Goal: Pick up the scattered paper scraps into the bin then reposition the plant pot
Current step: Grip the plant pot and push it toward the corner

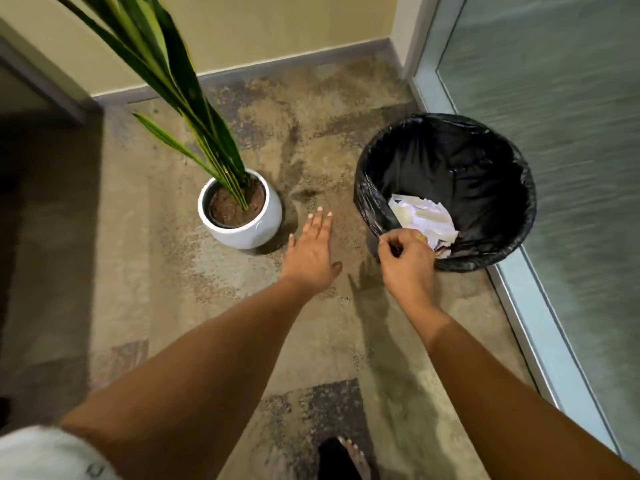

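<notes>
A round bin (485, 133) lined with a black bag stands on the carpet at the right, with crumpled white paper scraps (424, 216) lying inside it. A white plant pot (242, 230) with soil and long green leaves stands left of the bin. My left hand (313, 247) hovers flat with fingers spread over the carpet, just right of the pot and not touching it. My right hand (405, 258) is at the bin's near rim with its fingers curled shut; I cannot see anything held in it.
A frosted glass wall with a pale frame (519, 306) runs along the right, close behind the bin. A beige wall with a grey skirting (294, 64) closes the far side. My bare foot (349, 459) shows at the bottom edge. Patterned carpet (207, 323) covers the floor.
</notes>
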